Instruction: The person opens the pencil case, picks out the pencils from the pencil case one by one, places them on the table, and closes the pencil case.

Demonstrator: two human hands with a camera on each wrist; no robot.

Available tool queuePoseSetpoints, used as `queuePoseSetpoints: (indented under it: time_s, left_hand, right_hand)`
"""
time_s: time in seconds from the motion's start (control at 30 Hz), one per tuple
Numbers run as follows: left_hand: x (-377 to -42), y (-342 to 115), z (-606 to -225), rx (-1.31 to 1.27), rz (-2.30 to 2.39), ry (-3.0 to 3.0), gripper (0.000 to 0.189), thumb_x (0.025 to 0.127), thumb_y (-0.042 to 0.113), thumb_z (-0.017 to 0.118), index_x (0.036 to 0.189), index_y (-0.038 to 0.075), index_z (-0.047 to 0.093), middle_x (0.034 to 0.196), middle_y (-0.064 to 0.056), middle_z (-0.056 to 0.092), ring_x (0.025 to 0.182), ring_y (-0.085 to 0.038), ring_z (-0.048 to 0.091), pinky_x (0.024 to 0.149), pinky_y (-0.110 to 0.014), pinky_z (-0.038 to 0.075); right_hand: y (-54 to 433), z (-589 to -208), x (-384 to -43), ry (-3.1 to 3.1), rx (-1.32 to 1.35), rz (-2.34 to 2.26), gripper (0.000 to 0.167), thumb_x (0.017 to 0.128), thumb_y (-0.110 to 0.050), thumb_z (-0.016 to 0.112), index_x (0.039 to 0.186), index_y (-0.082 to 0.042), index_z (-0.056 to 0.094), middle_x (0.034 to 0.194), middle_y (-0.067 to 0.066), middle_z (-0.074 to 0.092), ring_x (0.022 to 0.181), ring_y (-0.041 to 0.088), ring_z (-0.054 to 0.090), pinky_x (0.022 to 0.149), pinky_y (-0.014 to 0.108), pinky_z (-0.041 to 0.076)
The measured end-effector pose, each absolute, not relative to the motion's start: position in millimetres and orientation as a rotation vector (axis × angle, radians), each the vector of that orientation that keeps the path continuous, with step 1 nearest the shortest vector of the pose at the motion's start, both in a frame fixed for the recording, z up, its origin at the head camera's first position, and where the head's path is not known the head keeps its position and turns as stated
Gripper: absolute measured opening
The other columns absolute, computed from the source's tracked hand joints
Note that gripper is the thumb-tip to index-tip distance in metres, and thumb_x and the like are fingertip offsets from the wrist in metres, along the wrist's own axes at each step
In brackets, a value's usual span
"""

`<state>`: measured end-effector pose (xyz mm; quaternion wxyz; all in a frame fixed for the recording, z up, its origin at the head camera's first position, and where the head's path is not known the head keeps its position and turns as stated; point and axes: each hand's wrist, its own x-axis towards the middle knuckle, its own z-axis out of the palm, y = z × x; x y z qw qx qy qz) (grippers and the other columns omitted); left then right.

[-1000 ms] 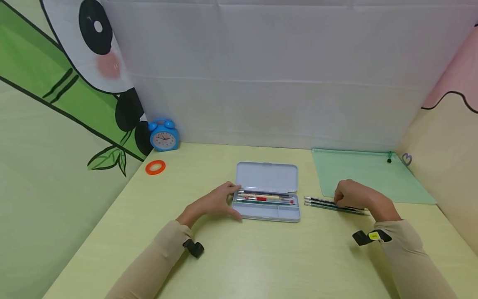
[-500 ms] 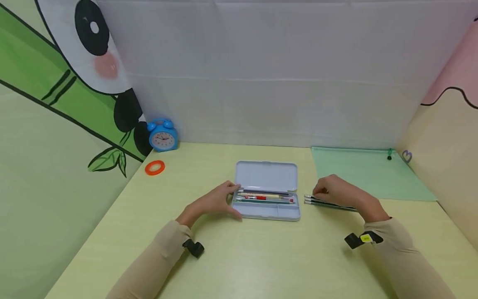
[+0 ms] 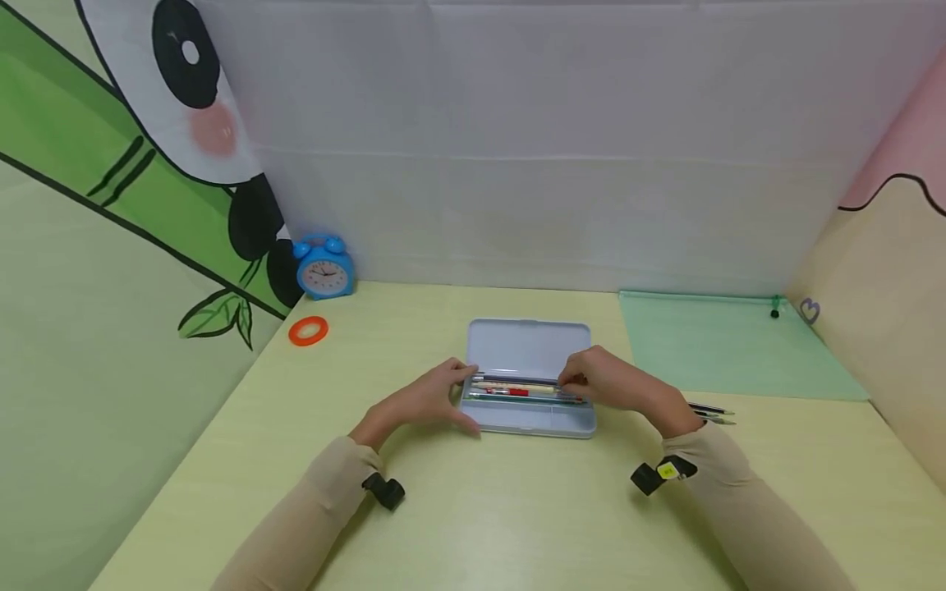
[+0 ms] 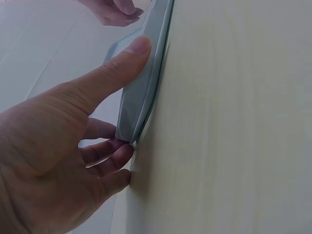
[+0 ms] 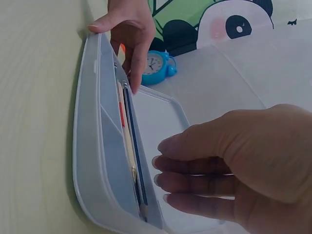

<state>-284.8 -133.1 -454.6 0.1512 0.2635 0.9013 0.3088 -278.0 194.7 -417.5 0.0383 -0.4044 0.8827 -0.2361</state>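
Observation:
A pale blue pencil case (image 3: 506, 419) lies with its lid raised, holding several pens and pencils (image 3: 517, 391), one with a red section. My left hand (image 3: 429, 398) grips the case's left end; in the left wrist view its thumb presses the front wall (image 4: 141, 92) and its fingers reach around the corner. Over the right end of the case is my right hand (image 3: 613, 382), fingertips at the pen ends. The right wrist view shows that hand (image 5: 234, 161) with thumb and fingers close together and nothing visible between them.
Several dark pencils (image 3: 713, 409) lie right of the case, partly hidden by my right wrist. A green mesh pouch (image 3: 739, 349) lies behind them. At the back left stand a blue alarm clock (image 3: 325, 268) and, before it, an orange ring (image 3: 307, 331).
My right hand has moved left, from the loose pencils on the table to the right end of the pencil case. The left hand has stayed on the case.

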Motion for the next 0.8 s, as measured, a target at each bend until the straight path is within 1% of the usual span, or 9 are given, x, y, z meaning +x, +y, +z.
queuePoseSetpoints:
  time_s: [0.17, 0.3, 0.4, 0.57, 0.8]
  left_hand:
    - [-285, -133, -453, 0.756, 0.876, 2.595, 0.112, 0.066, 0.046, 0.093, 0.154, 0.003, 0.037, 0.130, -0.005, 0.046, 0.114, -0.020, 0.044, 0.098, -0.038, 0.039]
    - [-286, -132, -454, 0.736, 0.901, 2.579, 0.113, 0.065, 0.045, 0.094, 0.154, 0.004, 0.037, 0.131, -0.005, 0.047, 0.116, -0.021, 0.044, 0.101, -0.039, 0.039]
    - [-286, -132, -456, 0.726, 0.909, 2.580, 0.113, 0.065, 0.045, 0.094, 0.153, 0.004, 0.038, 0.132, -0.005, 0.047, 0.118, -0.020, 0.044, 0.104, -0.039, 0.038]
    - [-285, -132, -456, 0.742, 0.887, 2.591, 0.112, 0.066, 0.045, 0.093, 0.153, 0.003, 0.038, 0.132, -0.006, 0.046, 0.116, -0.020, 0.044, 0.101, -0.039, 0.039]
    - [-285, -131, -456, 0.743, 0.877, 2.589, 0.111, 0.067, 0.044, 0.093, 0.153, 0.003, 0.037, 0.131, -0.005, 0.047, 0.114, -0.020, 0.044, 0.099, -0.038, 0.039]
  right_hand:
    - [176, -420, -283, 2.661, -1.177, -0.675, 0.008, 0.091, -0.006, 0.073, 0.096, -0.005, 0.079, 0.086, -0.003, 0.070, 0.070, 0.007, 0.055, 0.067, 0.024, 0.051]
    - [168, -420, -281, 2.603, -1.134, -0.634, 0.007, 0.091, -0.006, 0.073, 0.095, -0.005, 0.078, 0.084, -0.004, 0.069, 0.070, 0.008, 0.053, 0.067, 0.023, 0.049]
    - [165, -420, -279, 2.592, -1.150, -0.617, 0.006, 0.090, -0.005, 0.072, 0.093, -0.005, 0.078, 0.083, -0.004, 0.068, 0.069, 0.008, 0.053, 0.067, 0.023, 0.049]
    - [159, -424, -279, 2.652, -1.218, -0.587, 0.007, 0.090, -0.002, 0.071, 0.092, -0.004, 0.078, 0.082, -0.003, 0.067, 0.067, 0.008, 0.051, 0.064, 0.023, 0.047]
    - [151, -427, -274, 2.737, -1.165, -0.540, 0.010, 0.090, 0.000, 0.070, 0.093, -0.003, 0.079, 0.087, 0.002, 0.073, 0.069, 0.008, 0.054, 0.067, 0.023, 0.049]
